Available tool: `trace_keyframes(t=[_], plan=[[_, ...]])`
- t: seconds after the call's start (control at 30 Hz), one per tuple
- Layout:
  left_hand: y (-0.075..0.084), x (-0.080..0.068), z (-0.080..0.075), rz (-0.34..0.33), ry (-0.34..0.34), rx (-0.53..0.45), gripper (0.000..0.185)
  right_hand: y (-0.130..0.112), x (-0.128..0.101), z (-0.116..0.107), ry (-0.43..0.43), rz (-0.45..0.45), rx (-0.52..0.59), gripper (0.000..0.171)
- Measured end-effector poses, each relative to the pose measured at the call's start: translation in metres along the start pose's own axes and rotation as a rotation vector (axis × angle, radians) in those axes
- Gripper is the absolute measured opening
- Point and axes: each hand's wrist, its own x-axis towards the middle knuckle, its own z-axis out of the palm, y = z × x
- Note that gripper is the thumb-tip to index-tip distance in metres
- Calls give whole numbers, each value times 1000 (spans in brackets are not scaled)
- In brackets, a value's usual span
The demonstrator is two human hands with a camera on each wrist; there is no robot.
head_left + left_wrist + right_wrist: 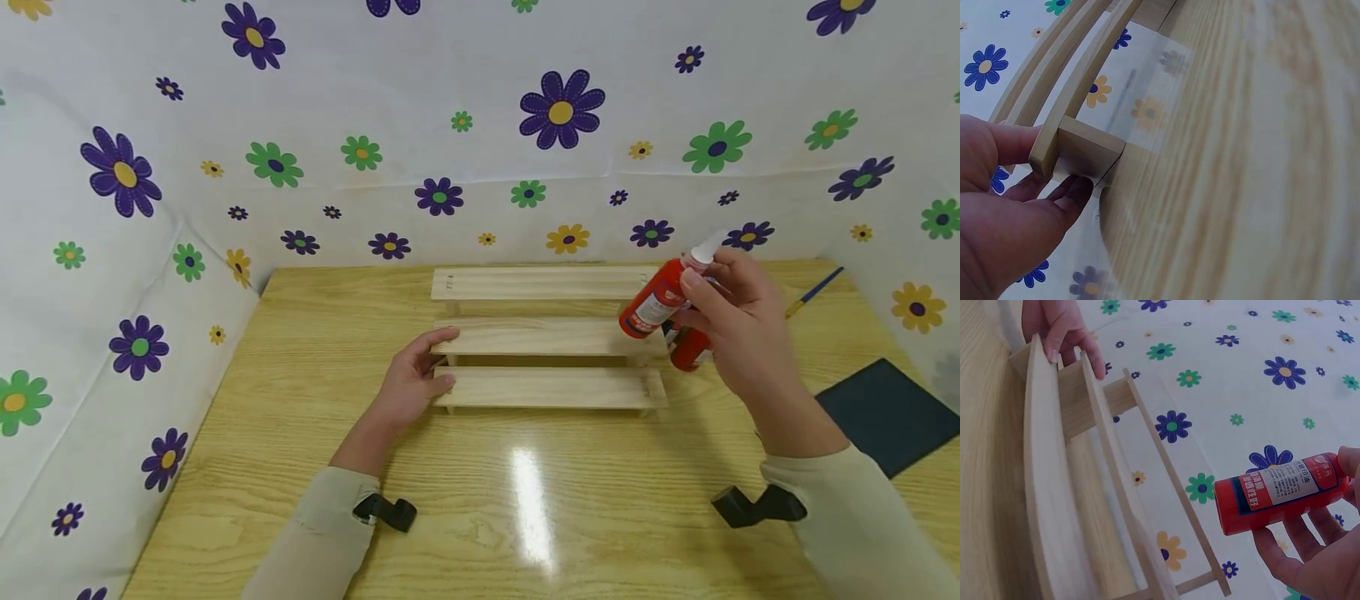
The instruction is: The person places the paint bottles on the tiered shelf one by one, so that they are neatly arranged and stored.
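A pale wooden three-step rack (551, 387) stands on the table. Its left end is gripped by my left hand (408, 379), the thumb on the lowest step and the fingers at the middle one. In the left wrist view, the fingers (1077, 190) curl about the end support. My right hand (750, 329) holds a red ink bottle (654, 302), tilted, above the rack's right end. Its white nozzle (708, 247) points up and to the right. The right wrist view shows the bottle's printed label (1285, 484). Behind that hand, another red bottle (688, 350) is partly hidden.
A blue-handled brush (813, 293) lies at the back right of the wood-grain table (315, 517). Nearer on the right is a dark flat pad (892, 417). White flower-printed cloth (480, 150) encloses the back and sides.
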Motion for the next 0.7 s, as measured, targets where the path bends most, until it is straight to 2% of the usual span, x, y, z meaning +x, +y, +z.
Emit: trace_keyframes(t=[0.33, 0.7], plan=[[-2, 2, 2, 26, -17, -7, 56, -2, 25, 31, -57, -44, -7, 29], [-2, 1, -3, 7, -5, 4, 56, 8, 55, 82, -139, -8, 27, 28]])
